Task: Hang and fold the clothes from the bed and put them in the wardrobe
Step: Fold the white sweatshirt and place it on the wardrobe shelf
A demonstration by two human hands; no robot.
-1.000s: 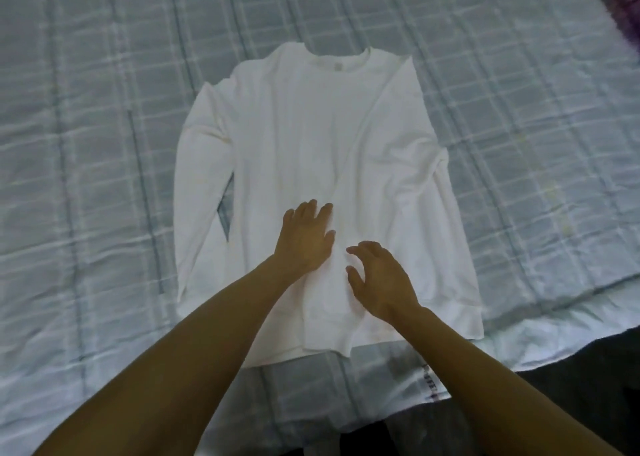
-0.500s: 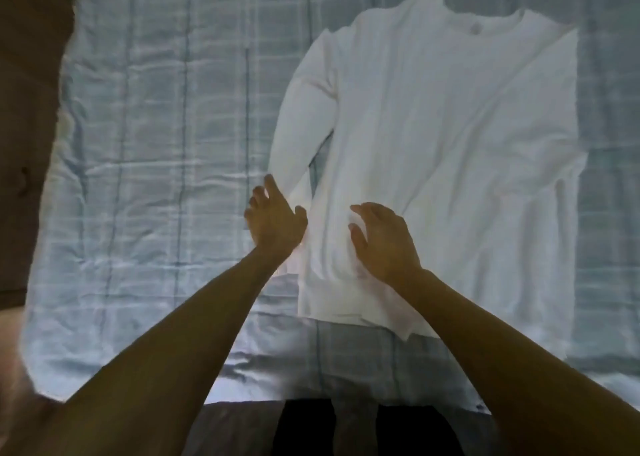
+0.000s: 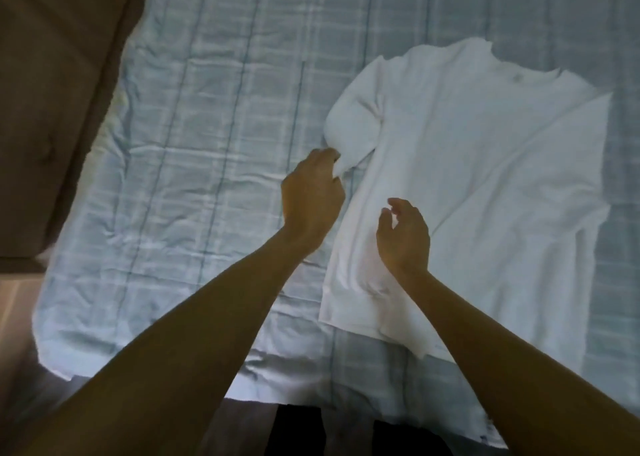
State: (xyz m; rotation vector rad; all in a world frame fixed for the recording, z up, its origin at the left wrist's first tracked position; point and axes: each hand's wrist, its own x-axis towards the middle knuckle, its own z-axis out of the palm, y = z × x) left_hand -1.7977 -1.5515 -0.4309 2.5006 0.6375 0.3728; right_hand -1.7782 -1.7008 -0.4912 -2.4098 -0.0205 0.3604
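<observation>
Bedcover [image 3: 194, 151], pale, checked and creased, fills most of the view. One white long-sleeved top [image 3: 485, 185] lies flat on its right part, neck away from the person. Folding looks barely begun: only the sleeve [image 3: 349, 133] on the left is bunched inward, its end pinched by the left hand [image 3: 311, 199]. The right hand [image 3: 403, 237] is over the top's body, fingers loosely curled, holding nothing. Storing remains. No wardrobe shows, and the other sleeve's cuff is hard to make out.
</observation>
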